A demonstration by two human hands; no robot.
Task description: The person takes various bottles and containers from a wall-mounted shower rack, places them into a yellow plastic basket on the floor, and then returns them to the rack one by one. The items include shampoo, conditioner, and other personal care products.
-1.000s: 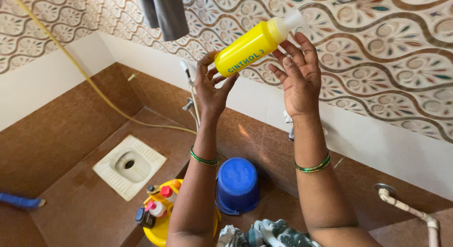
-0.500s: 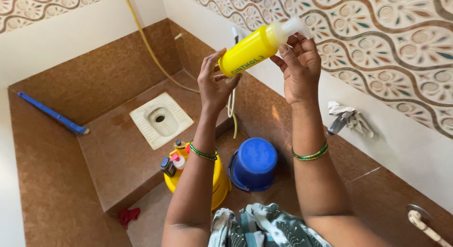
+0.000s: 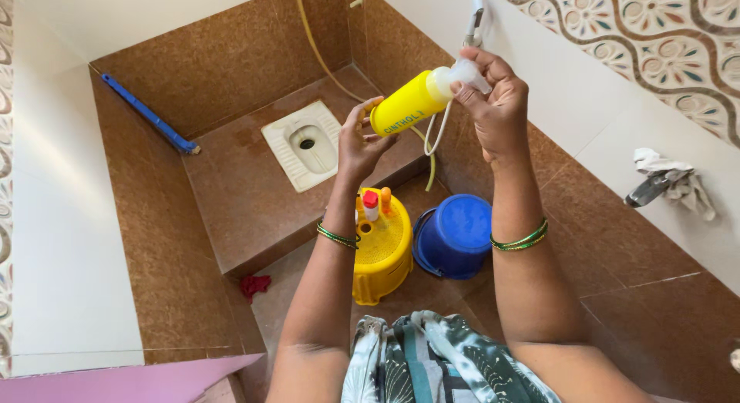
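Both grips clamped on yellow bottle (image 3: 407,104), left hand (image 3: 361,145) base, right hand (image 3: 493,102) cap, pointing up-right

The bottle (image 3: 406,109) now sits lower in the view and lies closer to level than before. The right hand (image 3: 497,110), earlier open behind the cap (image 3: 465,72), now closes its fingertips (image 3: 468,85) around the cap. The left hand (image 3: 362,141) moves down with the bottle base. The view tilts downward: less patterned wall tile shows, and more floor appears. The stool (image 3: 383,253) and bucket (image 3: 456,235) shift up in the view. The squat pan (image 3: 304,143) and blue pipe (image 3: 150,114) shift toward the top.
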